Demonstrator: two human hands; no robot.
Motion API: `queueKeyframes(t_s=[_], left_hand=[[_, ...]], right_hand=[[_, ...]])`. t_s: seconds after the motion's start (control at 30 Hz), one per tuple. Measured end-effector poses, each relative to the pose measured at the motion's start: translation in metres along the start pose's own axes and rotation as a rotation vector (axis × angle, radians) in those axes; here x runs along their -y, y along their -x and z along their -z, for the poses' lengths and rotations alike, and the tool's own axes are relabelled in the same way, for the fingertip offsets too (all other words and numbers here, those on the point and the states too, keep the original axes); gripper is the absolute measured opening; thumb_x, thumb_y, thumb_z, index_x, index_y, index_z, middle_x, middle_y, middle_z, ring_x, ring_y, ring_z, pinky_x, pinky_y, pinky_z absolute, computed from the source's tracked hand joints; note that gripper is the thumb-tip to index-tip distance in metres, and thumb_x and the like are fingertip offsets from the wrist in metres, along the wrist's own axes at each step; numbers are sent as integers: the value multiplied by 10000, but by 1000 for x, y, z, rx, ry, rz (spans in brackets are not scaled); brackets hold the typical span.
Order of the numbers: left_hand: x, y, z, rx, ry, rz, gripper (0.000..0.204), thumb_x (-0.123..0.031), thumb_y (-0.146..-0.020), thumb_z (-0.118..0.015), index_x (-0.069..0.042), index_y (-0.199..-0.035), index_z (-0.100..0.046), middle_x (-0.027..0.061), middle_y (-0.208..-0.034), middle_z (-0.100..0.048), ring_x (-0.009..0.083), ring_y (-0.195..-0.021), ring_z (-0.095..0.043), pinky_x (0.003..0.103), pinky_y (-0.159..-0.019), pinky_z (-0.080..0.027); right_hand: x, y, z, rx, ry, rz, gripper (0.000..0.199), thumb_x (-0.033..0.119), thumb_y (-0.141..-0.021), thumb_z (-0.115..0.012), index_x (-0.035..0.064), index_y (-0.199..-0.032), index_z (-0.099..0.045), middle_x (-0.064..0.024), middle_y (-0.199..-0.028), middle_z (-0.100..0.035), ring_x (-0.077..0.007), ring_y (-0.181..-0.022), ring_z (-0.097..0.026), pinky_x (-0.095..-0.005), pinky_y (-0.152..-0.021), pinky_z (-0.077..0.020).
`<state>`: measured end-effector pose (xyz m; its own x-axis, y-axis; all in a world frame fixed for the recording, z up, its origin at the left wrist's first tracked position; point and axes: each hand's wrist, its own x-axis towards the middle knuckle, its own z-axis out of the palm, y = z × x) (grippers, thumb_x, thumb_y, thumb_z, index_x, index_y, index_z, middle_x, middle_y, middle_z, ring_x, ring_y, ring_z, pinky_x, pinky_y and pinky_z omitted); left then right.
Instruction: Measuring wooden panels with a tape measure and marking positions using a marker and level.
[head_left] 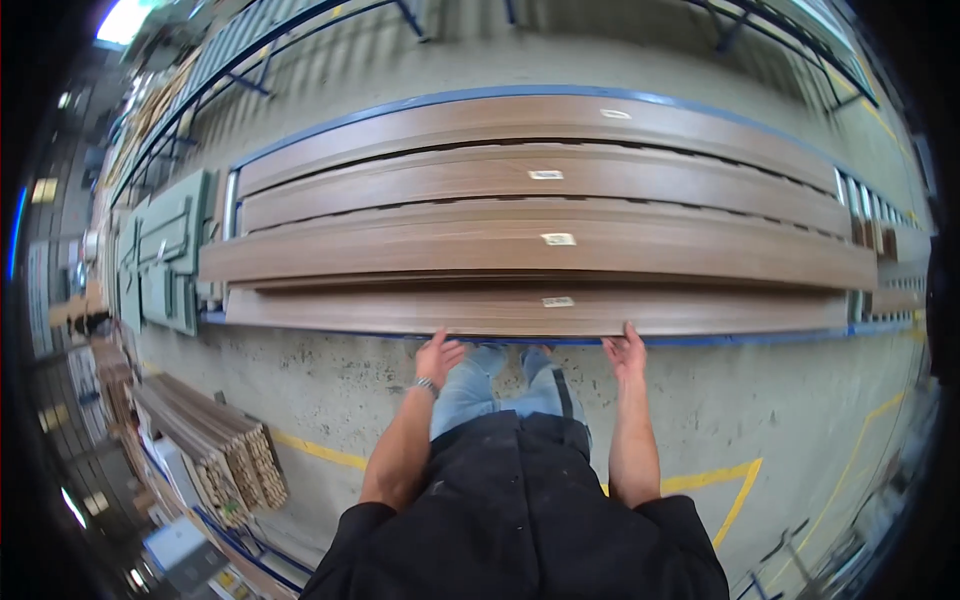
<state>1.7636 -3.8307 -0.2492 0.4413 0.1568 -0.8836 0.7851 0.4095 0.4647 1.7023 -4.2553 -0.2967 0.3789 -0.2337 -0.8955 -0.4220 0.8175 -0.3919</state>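
Several long brown wood-look boards lie side by side across a blue-framed roller stand. Closest to me is the near board [400, 308], with a small pale label on its top. My left hand [438, 358] is at its front edge, left of my legs, fingers apart and one fingertip reaching the edge. On the other side of my legs, my right hand [627, 352] has its fingers spread, one fingertip against the same edge. Neither hand is wrapped round the board. Behind it, a raised board [400, 250] partly overhangs the near one; further labelled boards lie beyond.
Green panels [165, 250] stand at the left end of the stand. A stack of long profiles [215, 440] lies at the lower left. Another blue roller conveyor [300, 35] runs along the back. Short brown pieces [875, 238] rest at the right. Yellow lines [320, 450] mark the floor.
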Motion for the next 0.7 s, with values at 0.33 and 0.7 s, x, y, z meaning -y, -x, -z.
queueKeyframes(t_s=[0.33,0.7], left_hand=[[15,-71,-35,-18,760,-125,523,-226,-808,-792,-98,-1271,-585,101,-1257,-611,317,-1144,-582,527,-935,-460],[35,-13,-40,-247,801,-196,692,-177,-755,-826,-14,-1332,-481,145,-1330,-585,338,-1252,-521,640,-1035,-312]], right_hand=[[29,5,8,17,143,-78,545,481,-858,-708,14,-1107,-579,-173,-1038,-651,-312,-996,-620,-435,-845,-541],[223,-28,124,-188,7,285,630,534,-928,-540,95,-1379,-500,-116,-1379,-542,-315,-1233,-526,-511,-1033,-430]])
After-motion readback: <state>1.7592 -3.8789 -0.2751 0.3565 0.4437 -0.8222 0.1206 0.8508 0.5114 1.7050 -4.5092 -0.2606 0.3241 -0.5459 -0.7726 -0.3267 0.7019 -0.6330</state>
